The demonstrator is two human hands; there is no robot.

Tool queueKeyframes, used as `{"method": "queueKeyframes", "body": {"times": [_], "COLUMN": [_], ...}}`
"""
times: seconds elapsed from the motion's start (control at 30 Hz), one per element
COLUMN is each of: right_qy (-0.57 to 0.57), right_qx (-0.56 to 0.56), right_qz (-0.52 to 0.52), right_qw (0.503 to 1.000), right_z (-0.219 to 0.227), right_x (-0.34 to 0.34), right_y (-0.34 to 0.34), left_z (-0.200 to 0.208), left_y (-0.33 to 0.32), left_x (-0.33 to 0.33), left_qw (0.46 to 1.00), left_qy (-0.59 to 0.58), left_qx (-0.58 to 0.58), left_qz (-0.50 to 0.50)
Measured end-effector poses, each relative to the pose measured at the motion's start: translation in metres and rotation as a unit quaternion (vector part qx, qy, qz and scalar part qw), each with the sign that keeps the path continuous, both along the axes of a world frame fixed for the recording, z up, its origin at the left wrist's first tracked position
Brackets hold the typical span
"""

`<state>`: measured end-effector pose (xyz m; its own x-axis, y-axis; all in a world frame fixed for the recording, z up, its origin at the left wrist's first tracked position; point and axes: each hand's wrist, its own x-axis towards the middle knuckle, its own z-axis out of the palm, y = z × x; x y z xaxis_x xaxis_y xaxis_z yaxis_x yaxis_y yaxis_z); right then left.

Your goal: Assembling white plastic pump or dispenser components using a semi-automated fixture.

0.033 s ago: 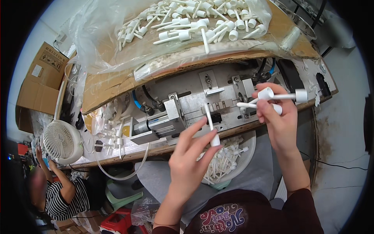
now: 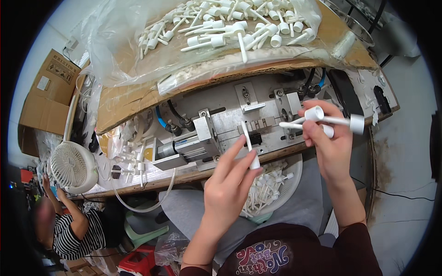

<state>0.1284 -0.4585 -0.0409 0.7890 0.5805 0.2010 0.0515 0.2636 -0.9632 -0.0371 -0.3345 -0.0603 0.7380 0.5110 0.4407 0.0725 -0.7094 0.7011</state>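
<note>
My left hand (image 2: 224,195) is closed on one white cap with a thin applicator rod (image 2: 249,143), pinched near its cap end, the rod tip pointing up toward the metal fixture (image 2: 260,124). My right hand (image 2: 335,152) grips several more of these white rod caps (image 2: 314,113); one has its cap (image 2: 357,123) sticking out to the right, and a rod tip points left. Both hands are raised just in front of the bench-top machine, apart from each other. Below them, a white basket (image 2: 297,170) on my lap holds many similar white pieces.
A cardboard sheet (image 2: 117,108) above the machine carries a heap of white rod caps (image 2: 221,34) on clear plastic. A pneumatic cylinder (image 2: 193,147), hoses, a small white fan (image 2: 73,166) and a carton (image 2: 48,96) stand leftward. Another person (image 2: 76,230) in stripes is at lower left.
The cap end of the rod cap sticking out of my right hand has dipped slightly. My left hand has shifted a little; both hands keep their hold.
</note>
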Motion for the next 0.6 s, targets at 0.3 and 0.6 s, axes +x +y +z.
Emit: {"method": "queueKeyframes", "body": {"times": [0.3, 0.6], "right_qy": [-0.287, -0.468], "right_qx": [-0.108, -0.098], "right_qz": [-0.069, -0.070], "right_qw": [0.949, 0.875], "right_z": [-0.002, -0.013], "right_x": [-0.010, -0.020], "right_y": [-0.018, -0.017], "left_z": [-0.009, 0.005], "left_y": [0.014, 0.007], "left_x": [0.021, 0.015], "left_qw": [0.973, 0.987], "left_qy": [0.059, -0.019], "left_qx": [0.224, -0.143], "left_qz": [0.005, -0.070]}}
